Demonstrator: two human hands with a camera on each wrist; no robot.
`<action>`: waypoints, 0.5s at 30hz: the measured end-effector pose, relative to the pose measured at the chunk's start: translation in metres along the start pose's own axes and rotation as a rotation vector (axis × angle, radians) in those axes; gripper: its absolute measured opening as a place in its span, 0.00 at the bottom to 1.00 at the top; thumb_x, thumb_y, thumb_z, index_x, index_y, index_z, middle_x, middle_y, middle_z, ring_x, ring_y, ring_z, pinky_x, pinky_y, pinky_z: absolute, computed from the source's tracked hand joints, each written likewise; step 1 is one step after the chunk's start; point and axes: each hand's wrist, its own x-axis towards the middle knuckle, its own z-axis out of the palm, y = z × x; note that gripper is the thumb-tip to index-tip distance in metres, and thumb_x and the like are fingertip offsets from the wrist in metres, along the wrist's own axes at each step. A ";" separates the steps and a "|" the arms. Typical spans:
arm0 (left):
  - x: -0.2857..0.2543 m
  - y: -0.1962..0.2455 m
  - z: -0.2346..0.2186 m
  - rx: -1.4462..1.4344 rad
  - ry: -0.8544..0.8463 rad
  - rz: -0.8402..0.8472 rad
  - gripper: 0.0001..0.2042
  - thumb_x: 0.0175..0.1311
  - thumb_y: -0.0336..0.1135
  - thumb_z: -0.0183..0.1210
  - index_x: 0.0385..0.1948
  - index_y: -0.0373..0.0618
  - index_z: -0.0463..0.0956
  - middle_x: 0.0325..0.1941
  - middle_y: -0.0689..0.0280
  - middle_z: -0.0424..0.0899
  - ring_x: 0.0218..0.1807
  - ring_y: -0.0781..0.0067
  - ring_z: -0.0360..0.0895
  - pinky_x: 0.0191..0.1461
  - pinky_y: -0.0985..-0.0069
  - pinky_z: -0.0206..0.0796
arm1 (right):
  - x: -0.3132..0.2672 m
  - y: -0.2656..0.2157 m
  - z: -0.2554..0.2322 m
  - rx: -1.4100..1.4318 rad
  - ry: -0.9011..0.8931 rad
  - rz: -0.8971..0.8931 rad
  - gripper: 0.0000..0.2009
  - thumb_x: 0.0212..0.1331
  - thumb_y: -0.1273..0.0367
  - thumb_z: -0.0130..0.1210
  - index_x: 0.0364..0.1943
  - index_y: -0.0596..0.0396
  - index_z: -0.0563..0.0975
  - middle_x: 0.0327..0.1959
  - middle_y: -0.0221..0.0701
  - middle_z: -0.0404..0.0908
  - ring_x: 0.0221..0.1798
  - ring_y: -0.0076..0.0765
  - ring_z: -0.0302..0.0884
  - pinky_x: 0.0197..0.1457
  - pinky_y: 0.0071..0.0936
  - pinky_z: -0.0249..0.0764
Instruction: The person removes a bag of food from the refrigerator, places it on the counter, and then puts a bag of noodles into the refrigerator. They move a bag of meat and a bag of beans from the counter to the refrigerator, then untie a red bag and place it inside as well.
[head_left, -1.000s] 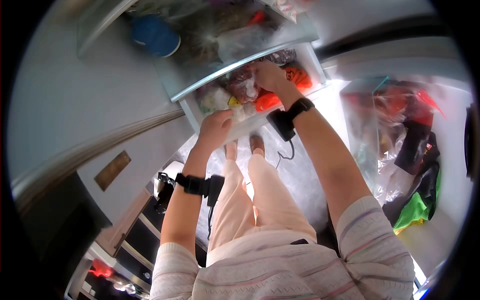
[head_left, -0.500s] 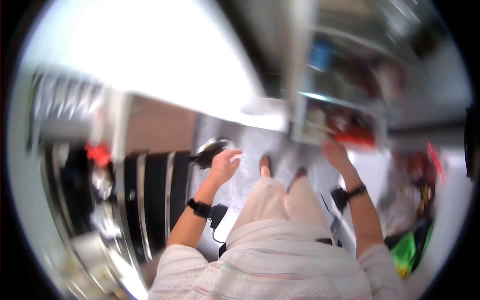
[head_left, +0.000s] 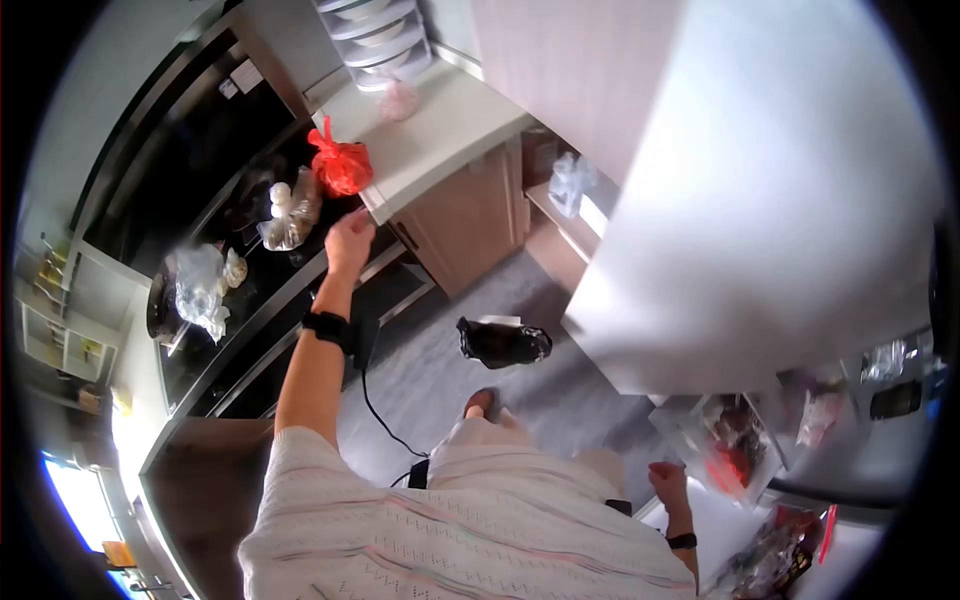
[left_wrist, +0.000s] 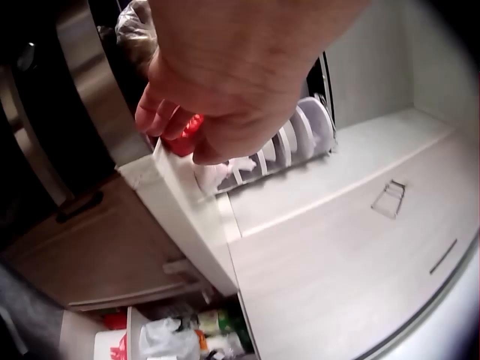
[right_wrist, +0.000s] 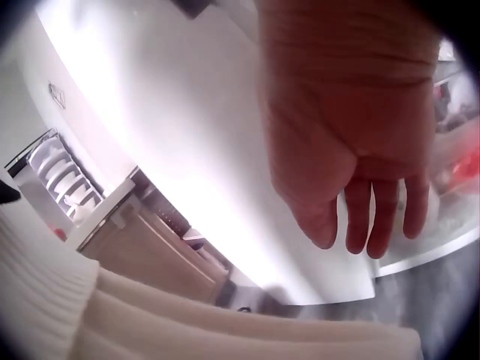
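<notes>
My left hand [head_left: 350, 243] reaches out just below a knotted red plastic bag [head_left: 343, 168] at the counter's corner. Its fingers curl loosely around nothing; in the left wrist view the hand [left_wrist: 225, 82] covers most of that bag. Beside the red bag, on the dark stovetop, lies a clear bag [head_left: 292, 222] of pale and brown food. Down at my right side hangs my right hand [head_left: 668, 484], close to the pulled-out freezer drawer [head_left: 770, 465]. Its relaxed fingers [right_wrist: 358, 225] point down with nothing in them in the right wrist view.
A white fridge door [head_left: 740, 230] swings out across the right. The pale counter [head_left: 430, 125] bears a tiered rack [head_left: 375, 40] and a pink bag [head_left: 398, 100]. A black bag [head_left: 503, 343] stands on the grey floor before my feet. Foil-like wrapping [head_left: 200, 290] lies farther left.
I have turned left from the fridge drawer toward the counter. Both hands have left the drawer; the left has swung out to near the red bag, while the right has dropped to my side.
</notes>
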 end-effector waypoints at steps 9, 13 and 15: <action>0.176 -0.035 -0.014 0.114 0.147 0.160 0.14 0.49 0.36 0.55 0.38 0.45 0.78 0.37 0.56 0.80 0.40 0.57 0.77 0.46 0.68 0.67 | 0.006 -0.156 0.084 -0.136 -0.104 -0.065 0.12 0.48 0.69 0.55 0.38 0.57 0.79 0.33 0.37 0.81 0.36 0.33 0.79 0.42 0.26 0.72; 0.225 -0.009 0.038 -0.003 0.035 0.202 0.16 0.48 0.36 0.56 0.41 0.48 0.76 0.41 0.55 0.79 0.44 0.55 0.75 0.49 0.68 0.66 | -0.022 -0.137 0.075 -0.238 -0.090 0.018 0.12 0.49 0.68 0.54 0.38 0.56 0.79 0.33 0.37 0.81 0.37 0.35 0.79 0.44 0.27 0.72; 0.242 0.011 0.064 0.258 0.047 0.460 0.14 0.51 0.39 0.55 0.41 0.55 0.77 0.42 0.56 0.78 0.45 0.56 0.75 0.48 0.65 0.67 | -0.036 -0.120 0.072 -0.367 -0.055 0.053 0.11 0.49 0.66 0.55 0.36 0.54 0.79 0.33 0.37 0.81 0.38 0.39 0.78 0.44 0.28 0.72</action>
